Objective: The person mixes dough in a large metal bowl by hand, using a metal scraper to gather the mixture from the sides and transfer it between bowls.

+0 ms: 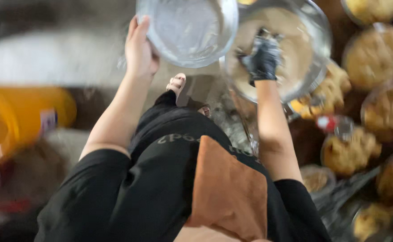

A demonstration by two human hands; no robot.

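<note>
Head view, blurred: the bare left hand (139, 50) grips the rim of an empty metal bowl (187, 29), tilted. The gloved right hand (262, 58) is closed on pale mix inside the big metal bowl (315, 33) just beside it — better to scoop small and hold the empty bowl steady. Round tins (375, 54) at right hold crumbly golden filling.

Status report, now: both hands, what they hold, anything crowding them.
Left hand bare, gripping empty metal bowl by its rim. Right hand gloved black, down in big bowl of pale mix. Filled foil cups crowd the right side.
</note>
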